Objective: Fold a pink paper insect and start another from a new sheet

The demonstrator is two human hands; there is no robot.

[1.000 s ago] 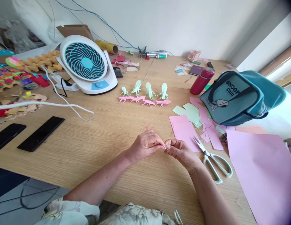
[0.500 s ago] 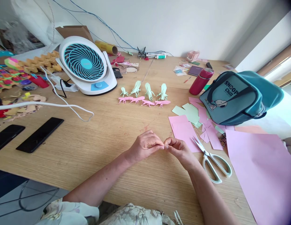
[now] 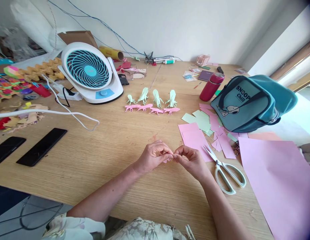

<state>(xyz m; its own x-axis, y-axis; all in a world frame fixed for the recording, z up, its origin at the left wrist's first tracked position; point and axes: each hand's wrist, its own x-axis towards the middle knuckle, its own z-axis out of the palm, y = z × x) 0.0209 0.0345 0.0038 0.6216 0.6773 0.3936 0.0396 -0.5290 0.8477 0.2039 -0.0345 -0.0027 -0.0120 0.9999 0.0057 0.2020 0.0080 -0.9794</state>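
Observation:
My left hand (image 3: 155,156) and my right hand (image 3: 191,160) meet fingertip to fingertip above the table, both closed in a pinch. Between them is a small piece of folded pink paper (image 3: 166,160); only a bit of it shows below my left fingertips, the rest is hidden. Beyond my hands stands a row of pale green folded paper insects (image 3: 157,98), with pink folded paper insects (image 3: 145,107) in front of them. White-handled scissors (image 3: 223,165) lie slightly open beside my right wrist, their tips over pink paper rectangles (image 3: 192,136).
Pale green paper pieces (image 3: 201,120) and pink scraps lie at the right, near a teal bag (image 3: 244,103) and a red bottle (image 3: 211,87). A large pink sheet (image 3: 274,180) covers the right edge. At left are a fan (image 3: 88,71), a white cable (image 3: 45,111) and two phones (image 3: 42,146).
My hands stay together while the fingertips shift their pinch slightly. A bit of the pink paper now shows below my left fingers. The view has tilted a little.

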